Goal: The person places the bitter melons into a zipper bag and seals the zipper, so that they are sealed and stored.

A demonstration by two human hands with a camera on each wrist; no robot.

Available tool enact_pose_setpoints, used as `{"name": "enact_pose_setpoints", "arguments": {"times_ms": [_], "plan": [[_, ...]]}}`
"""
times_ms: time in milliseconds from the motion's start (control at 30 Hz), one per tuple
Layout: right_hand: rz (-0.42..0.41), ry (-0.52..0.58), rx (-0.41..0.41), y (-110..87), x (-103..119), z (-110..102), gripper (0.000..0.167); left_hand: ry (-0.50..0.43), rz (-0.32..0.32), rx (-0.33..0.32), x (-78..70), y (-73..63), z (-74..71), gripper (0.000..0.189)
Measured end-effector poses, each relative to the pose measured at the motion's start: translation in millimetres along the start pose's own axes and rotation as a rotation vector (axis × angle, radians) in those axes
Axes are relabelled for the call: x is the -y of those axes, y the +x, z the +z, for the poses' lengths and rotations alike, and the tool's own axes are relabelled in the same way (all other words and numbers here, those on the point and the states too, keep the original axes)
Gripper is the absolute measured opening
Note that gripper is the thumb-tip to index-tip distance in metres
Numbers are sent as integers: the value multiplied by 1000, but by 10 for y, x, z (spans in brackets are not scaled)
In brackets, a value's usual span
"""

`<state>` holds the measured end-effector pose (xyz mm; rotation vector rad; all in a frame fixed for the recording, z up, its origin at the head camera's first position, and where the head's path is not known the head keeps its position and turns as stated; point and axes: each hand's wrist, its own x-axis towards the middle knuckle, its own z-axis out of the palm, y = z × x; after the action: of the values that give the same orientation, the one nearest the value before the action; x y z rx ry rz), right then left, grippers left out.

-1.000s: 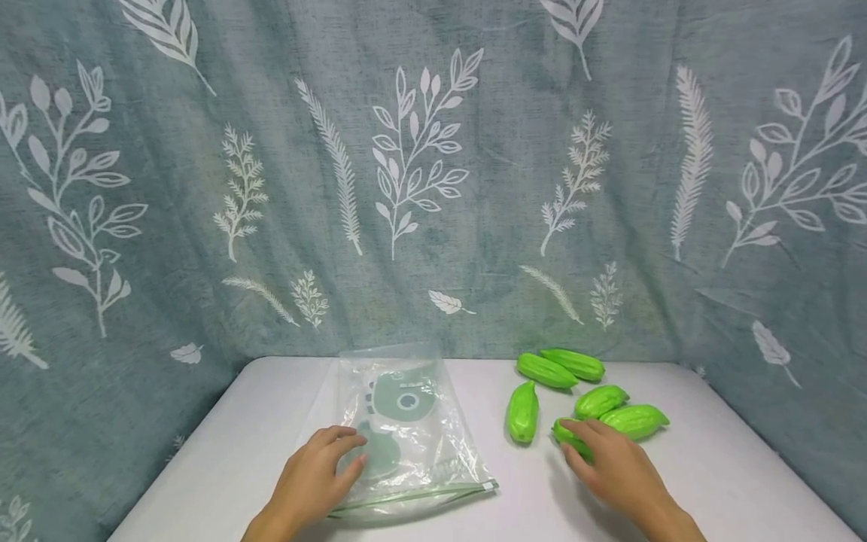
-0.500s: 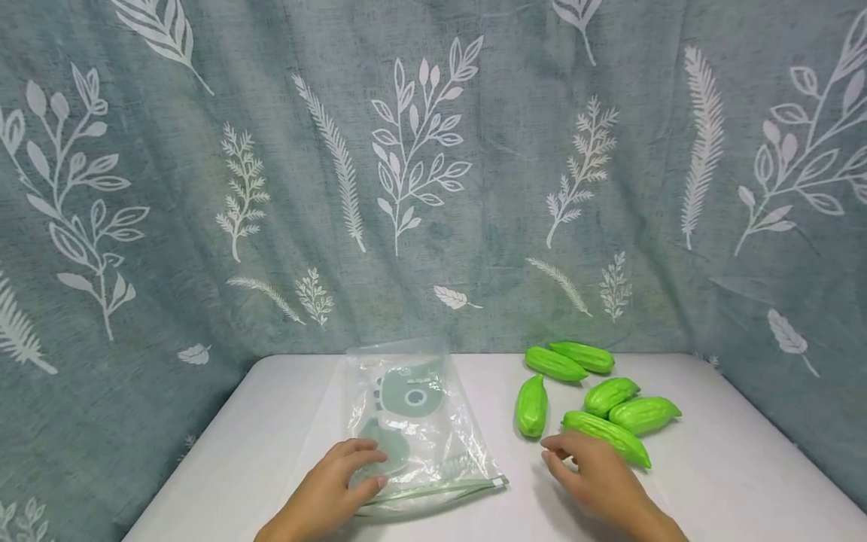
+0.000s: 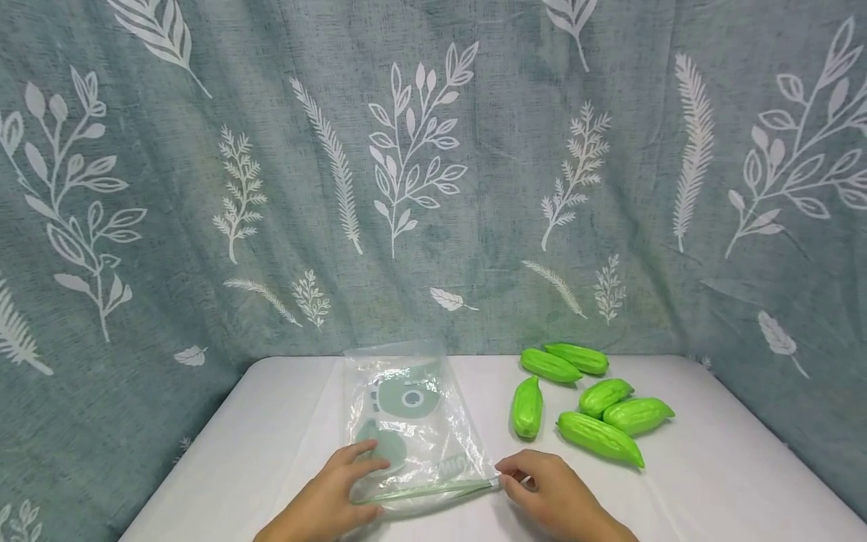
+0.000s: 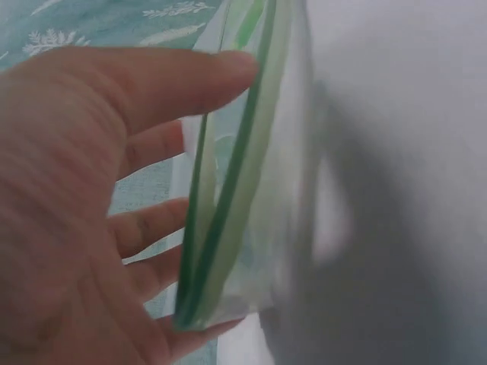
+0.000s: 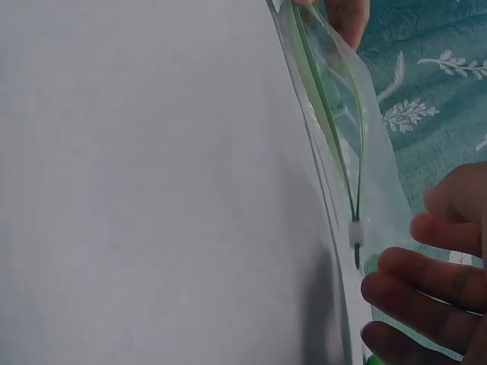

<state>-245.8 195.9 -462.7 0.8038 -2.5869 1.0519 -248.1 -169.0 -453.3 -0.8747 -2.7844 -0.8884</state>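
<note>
A clear zip bag (image 3: 433, 433) with a green cartoon print lies flat on the white table, its green-edged mouth towards me and gaping. My left hand (image 3: 335, 489) rests on the bag's near left part with fingers spread. In the left wrist view, its thumb (image 4: 190, 84) touches the green zip edge, while the other fingers lie on the bag's far side. My right hand (image 3: 558, 497), fingers loosely bent, is at the mouth's right corner, beside the white zip slider (image 5: 356, 233). In the right wrist view, no grip on the slider shows.
Several ridged green gourds (image 3: 599, 439) lie on the right half of the white table (image 3: 284, 421), some touching one another. Leaf-patterned teal cloth (image 3: 501, 188) hangs behind the table and along its sides.
My right hand has left the nearest gourd, which now lies by the others, and has moved left to the bag's slider corner. My left hand stays on the bag.
</note>
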Motion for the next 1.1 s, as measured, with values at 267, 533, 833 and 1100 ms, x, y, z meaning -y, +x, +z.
{"name": "enact_pose_setpoints", "arguments": {"times_ms": [267,533,833,1100], "plan": [[-169,-61,-18,-13,60,91,12,-12,-14,-1,55,-12,79,52],[-276,-108,-72,43,76,114,15,15,-17,-77,51,30,99,45],[-278,-101,55,63,156,182,15,148,93,-155,-22,46,152,38],[-441,-156,30,45,183,247,23,216,149,-219,-35,25,180,38]]}}
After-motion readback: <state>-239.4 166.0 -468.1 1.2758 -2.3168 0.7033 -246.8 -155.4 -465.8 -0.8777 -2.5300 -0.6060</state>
